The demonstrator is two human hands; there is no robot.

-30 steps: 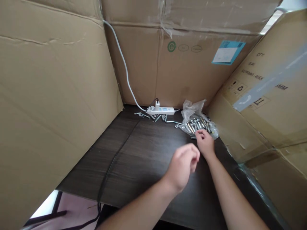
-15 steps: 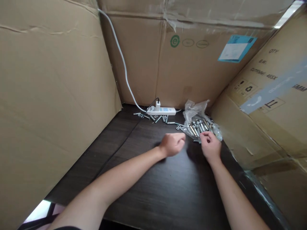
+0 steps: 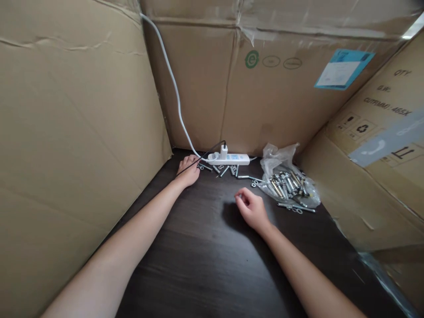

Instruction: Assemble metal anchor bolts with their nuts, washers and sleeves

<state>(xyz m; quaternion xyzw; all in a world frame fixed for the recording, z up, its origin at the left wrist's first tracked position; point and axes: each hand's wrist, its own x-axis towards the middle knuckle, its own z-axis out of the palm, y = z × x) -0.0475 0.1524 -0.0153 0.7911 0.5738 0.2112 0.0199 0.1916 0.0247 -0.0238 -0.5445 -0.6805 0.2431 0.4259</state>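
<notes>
I see the loose bolts (image 3: 224, 171) lying in an uneven row at the far side of the tabletop (image 3: 185, 260), with small rings between them, just in front of the white power strip (image 3: 243, 160). The left hand (image 3: 188, 171) is palm down at the left end of this row. Its fingers are bent downward, and I cannot tell if they are open or closed on something. The black cable (image 3: 214, 147) passes across this hand in my view (it comes from the white plug (image 3: 224, 153) in the strip).

To the right of the row, the clear plastic bag (image 3: 274, 160) holds a pile of metal bolts (image 3: 289, 183). Near its front edge there is a long bolt (image 3: 308, 209), with washers (image 3: 299, 211) beside it.

The right hand (image 3: 252, 209) is above the tabletop, to the near left of the bag, and apart from it. Its fingers are curled inward, but I cannot tell if they are fully closed or keep some small thing.

Around all this I have cardboard at the left (image 3: 76, 145), at the far side (image 3: 195, 70) and at the right (image 3: 351, 190). The white cable (image 3: 175, 88) comes down the far cardboard to the strip.
</notes>
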